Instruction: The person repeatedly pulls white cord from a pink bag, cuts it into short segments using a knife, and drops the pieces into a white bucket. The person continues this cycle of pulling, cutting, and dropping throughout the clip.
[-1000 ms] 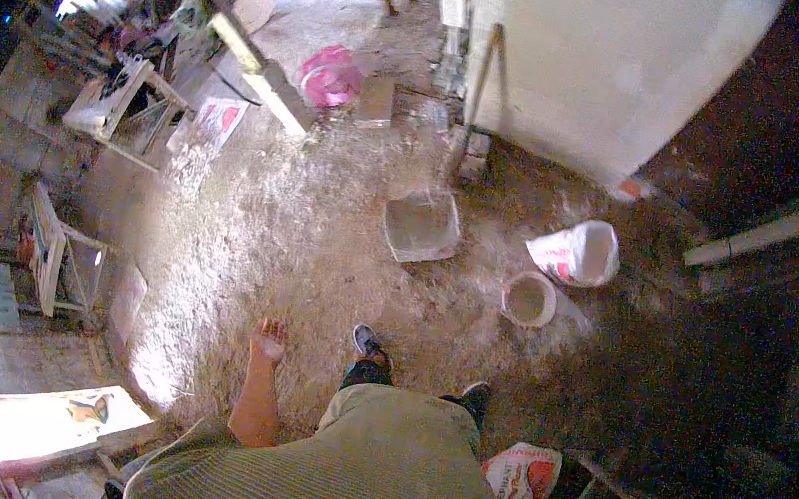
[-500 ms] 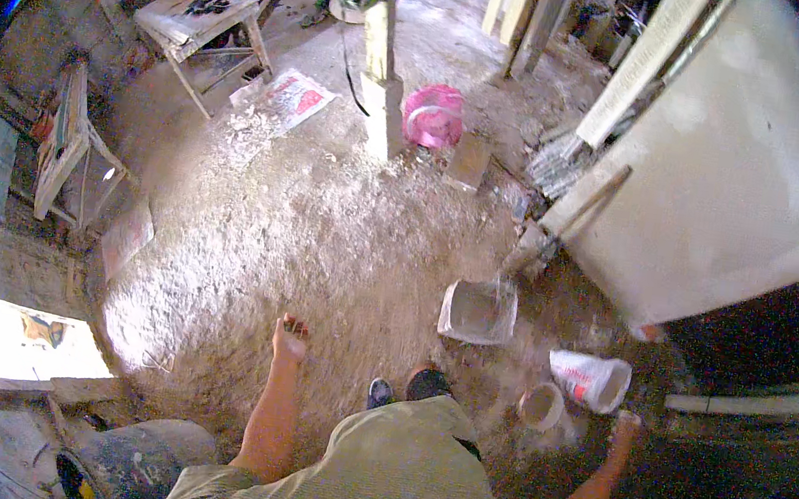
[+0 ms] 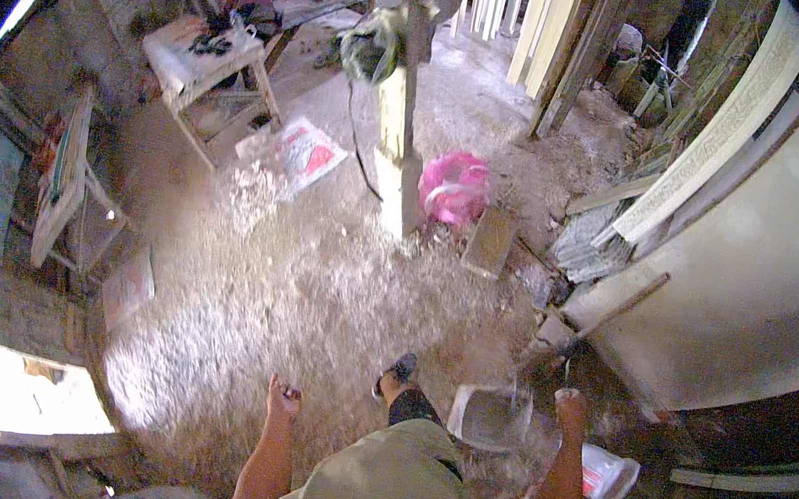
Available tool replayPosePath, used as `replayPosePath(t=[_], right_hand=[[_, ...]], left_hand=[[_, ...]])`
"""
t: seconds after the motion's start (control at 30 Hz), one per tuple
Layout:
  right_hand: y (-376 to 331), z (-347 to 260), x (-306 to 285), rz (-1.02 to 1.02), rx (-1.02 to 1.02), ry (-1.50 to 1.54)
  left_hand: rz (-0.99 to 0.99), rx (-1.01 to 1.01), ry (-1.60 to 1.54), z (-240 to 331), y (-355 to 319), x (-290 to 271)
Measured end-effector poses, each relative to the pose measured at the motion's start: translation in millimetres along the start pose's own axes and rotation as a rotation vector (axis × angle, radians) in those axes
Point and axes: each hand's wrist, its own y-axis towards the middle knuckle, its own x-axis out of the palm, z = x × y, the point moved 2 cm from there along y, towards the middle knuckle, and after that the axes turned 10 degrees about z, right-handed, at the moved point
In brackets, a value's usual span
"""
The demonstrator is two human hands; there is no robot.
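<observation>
My left hand [image 3: 284,398] hangs over the dusty floor with nothing visible in it; one finger points out and the others are loosely bent. My right hand [image 3: 569,406] is out in front of me at the right, blurred, so its fingers are unclear. Nearest to it, on its left, a square pale-rimmed tub [image 3: 460,414] rests on the floor. Beside my right forearm lies a white plastic container with red print [image 3: 611,479], tipped on its side. The forearm covers part of it.
Ahead stands a wooden post [image 3: 397,138] with a pink bag [image 3: 455,188] and a flat block [image 3: 490,242] by its foot. A large pale board [image 3: 751,266] leans at the right, with a long-handled tool [image 3: 622,305] against it. A small table [image 3: 192,61] stands far left.
I have moved forward, and a foot has stepped ahead. My right hand has swung forward and inward, past the white container and up beside the tub. The left hand stays low, its fingers slightly looser.
</observation>
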Motion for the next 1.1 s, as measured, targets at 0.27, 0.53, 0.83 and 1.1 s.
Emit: replayPosePath(t=[0.27, 0.53, 0.83, 1.1], right_hand=[[98.2, -52.0, -81.0, -0.289, 0.367, 0.527], [120.6, -69.4, -61.0, -0.533, 0.824, 0.988], [170.0, -153.7, 11.5, -0.854, 1.031, 0.911], [270.5, -193.8, 53.7, -1.074, 1.024, 0.986]], left_hand=[[-0.169, 0.126, 0.513, -25.0, 31.9, 294.1], [-0.518, -0.026, 0.984, -167.7, 68.1, 541.9], [-0.871, 0.714, 1.679, -398.7, 330.7, 824.8], [-1.141, 1.363, 2.659, -491.4, 576.5, 913.4]])
